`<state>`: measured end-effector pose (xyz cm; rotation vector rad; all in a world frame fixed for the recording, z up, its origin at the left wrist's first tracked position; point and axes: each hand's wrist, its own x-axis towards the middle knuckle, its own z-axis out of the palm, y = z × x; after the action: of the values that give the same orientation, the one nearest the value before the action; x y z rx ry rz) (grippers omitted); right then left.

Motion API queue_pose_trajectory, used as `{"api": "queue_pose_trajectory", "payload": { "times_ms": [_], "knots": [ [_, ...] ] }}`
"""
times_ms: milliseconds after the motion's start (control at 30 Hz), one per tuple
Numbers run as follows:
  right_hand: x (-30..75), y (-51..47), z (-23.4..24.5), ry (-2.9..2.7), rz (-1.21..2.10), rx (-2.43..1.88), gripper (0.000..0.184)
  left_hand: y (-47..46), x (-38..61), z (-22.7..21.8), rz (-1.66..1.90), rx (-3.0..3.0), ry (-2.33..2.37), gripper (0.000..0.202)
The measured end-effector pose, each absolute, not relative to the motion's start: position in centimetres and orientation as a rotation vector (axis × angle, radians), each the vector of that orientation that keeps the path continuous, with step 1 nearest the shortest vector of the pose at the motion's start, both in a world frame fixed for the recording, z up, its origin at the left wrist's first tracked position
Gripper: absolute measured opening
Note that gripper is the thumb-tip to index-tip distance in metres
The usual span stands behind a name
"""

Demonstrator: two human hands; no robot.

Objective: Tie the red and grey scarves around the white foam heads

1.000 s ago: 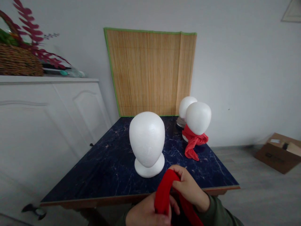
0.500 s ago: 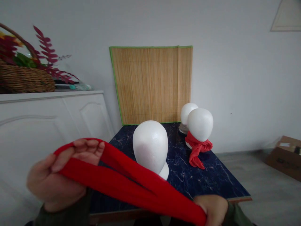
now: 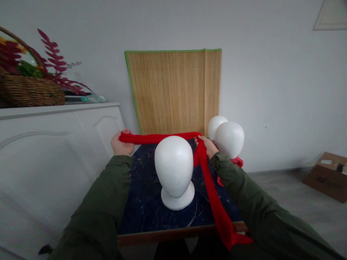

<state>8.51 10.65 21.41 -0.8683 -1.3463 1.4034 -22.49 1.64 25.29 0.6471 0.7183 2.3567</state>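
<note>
A red scarf (image 3: 159,138) is stretched sideways behind a white foam mannequin head (image 3: 174,166), which stands upright on its round base. My left hand (image 3: 123,143) is closed on the scarf's left end, beyond the head and to its left. On the other side, my right hand (image 3: 206,146) grips the scarf behind and to the right of the head. From there the loose part hangs down past the head's right side and over the table's front edge. The middle of the stretched part passes behind the head's top.
Two more foam heads, a nearer one (image 3: 230,140) and a farther one (image 3: 216,126), stand at the back right of the dark marbled table (image 3: 146,213). A bamboo mat (image 3: 173,90) leans on the wall. A white cabinet (image 3: 54,151) with a flower basket (image 3: 32,88) is at left.
Both hands have moved forward, from in front of the foam head to beyond it on either side. The scarf has gone from the front of the head to behind it.
</note>
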Motion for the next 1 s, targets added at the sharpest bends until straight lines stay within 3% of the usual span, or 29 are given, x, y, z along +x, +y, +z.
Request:
{"api": "queue_pose_trajectory", "payload": {
  "times_ms": [67,167,267,333,400,533,700,867,1000],
  "knots": [
    [7.8,10.6,17.8,-1.366,1.513,-0.886,0.036,0.3,-22.1,22.3,2.252,0.704,0.732,0.028],
    [8.1,9.5,12.2,-1.360,1.601,-0.935,0.020,-3.3,-21.5,18.1,2.157,0.754,0.726,0.040],
    [9.1,7.7,7.8,-1.348,1.612,-0.989,0.036,-7.3,-20.4,14.0,2.037,0.803,0.740,0.041],
    [9.9,6.5,6.0,-1.376,1.609,-1.016,0.047,-9.7,-18.9,11.0,1.895,0.951,0.969,0.033],
    [10.5,5.1,5.0,-1.444,1.569,-1.017,0.052,-11.8,-16.9,8.1,1.595,1.274,1.246,0.045],
    [10.8,2.0,4.4,-1.565,1.522,-0.896,0.052,-14.3,-12.3,3.9,1.212,1.585,1.454,0.036],
    [10.2,-1.9,3.9,-1.486,1.578,-0.834,0.052,-13.4,-8.0,3.7,0.900,1.789,1.510,0.045],
    [10.4,-3.7,3.1,-1.565,1.476,-0.845,0.047,-11.6,-6.8,5.0,0.973,1.716,1.449,0.036],
    [10.3,-4.1,3.1,-1.597,1.407,-0.871,0.029,-11.5,-6.9,5.4,0.870,1.563,1.496,0.026]
  ]
}}
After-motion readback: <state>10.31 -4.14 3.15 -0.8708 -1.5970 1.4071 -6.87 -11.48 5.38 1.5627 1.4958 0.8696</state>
